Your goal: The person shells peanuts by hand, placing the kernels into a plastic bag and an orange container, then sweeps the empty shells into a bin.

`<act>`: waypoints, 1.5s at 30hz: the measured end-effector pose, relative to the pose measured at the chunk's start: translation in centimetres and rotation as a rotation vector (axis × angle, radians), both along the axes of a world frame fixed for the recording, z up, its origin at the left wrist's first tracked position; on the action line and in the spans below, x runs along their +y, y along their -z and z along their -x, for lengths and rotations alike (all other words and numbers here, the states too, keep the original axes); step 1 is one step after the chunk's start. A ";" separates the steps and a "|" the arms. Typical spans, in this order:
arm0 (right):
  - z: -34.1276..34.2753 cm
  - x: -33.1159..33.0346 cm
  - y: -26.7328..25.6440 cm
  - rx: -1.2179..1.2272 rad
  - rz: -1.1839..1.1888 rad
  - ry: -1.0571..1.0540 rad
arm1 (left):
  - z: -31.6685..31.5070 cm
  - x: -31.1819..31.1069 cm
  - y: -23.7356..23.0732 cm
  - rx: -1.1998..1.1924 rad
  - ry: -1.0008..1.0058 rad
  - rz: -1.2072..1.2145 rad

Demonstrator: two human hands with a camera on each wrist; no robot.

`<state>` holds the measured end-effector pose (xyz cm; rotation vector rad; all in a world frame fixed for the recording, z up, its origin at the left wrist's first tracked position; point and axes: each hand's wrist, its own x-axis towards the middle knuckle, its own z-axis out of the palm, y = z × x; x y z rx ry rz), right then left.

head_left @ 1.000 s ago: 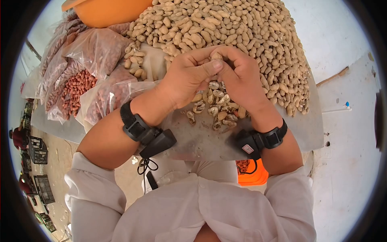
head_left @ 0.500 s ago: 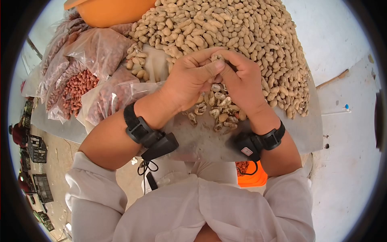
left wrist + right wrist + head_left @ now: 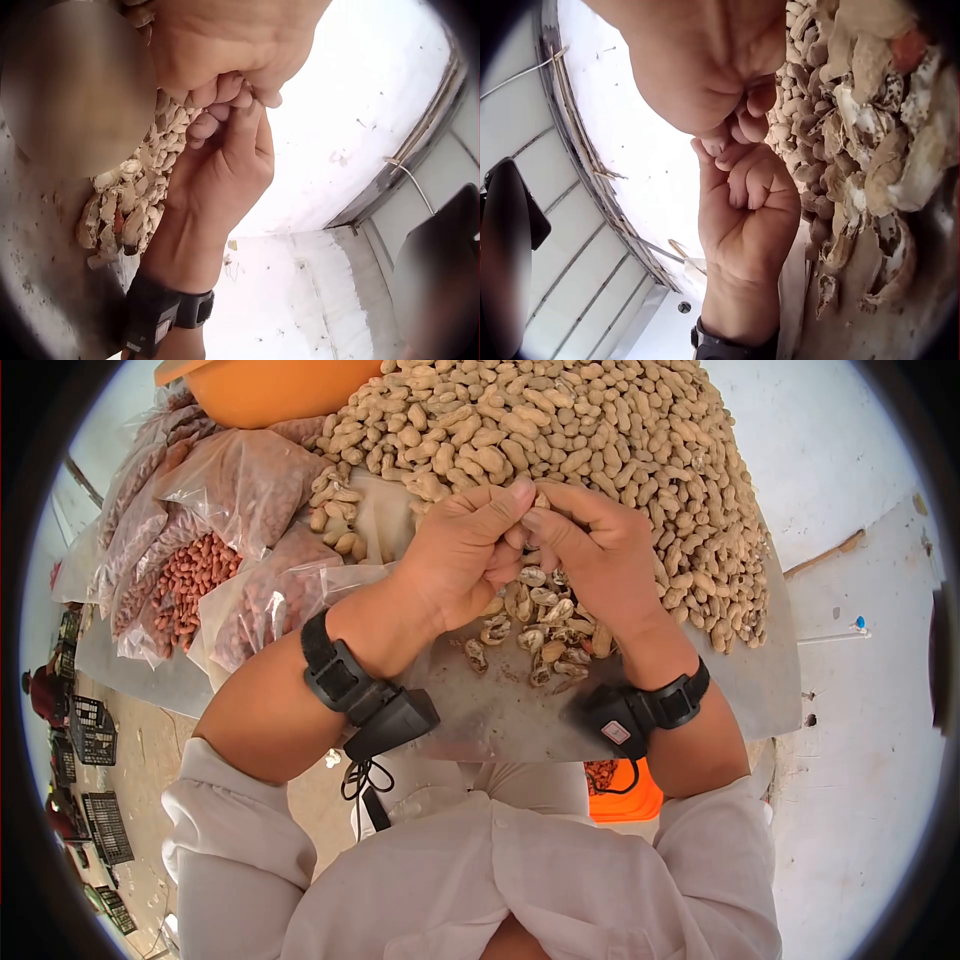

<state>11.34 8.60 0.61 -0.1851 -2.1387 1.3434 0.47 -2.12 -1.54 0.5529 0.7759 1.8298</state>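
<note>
In the head view the left hand and right hand meet above the near edge of a large peanut heap. A pale peanut shows between the right thumb and index finger, which pinch it. The left fingers curl beside it, with the thumb raised; what they hold is hidden. Both wrist views show the fingertips close together: the right hand in the left one, the left hand in the right one. Broken shells lie below the hands.
Clear bags of red kernels stand at the left, one open with loose kernels showing. An orange basin is behind them. An orange container sits below the table's front edge. Black crates are far left.
The left thumb has lifted off the peanut and moved up and slightly left, and the fingertips of the hands have parted a little. The right hand still pinches the peanut.
</note>
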 end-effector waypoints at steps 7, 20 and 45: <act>0.3 0.2 0.2 0.048 0.328 -0.086 | 0.0 -0.1 -0.3 0.013 0.004 -0.035; 0.4 0.6 0.2 0.208 -0.378 0.021 | 0.2 0.0 -0.2 -0.195 0.002 0.012; -0.8 1.7 -0.9 -0.269 -0.446 -0.062 | 4.4 -0.4 -0.9 0.022 -0.306 -0.116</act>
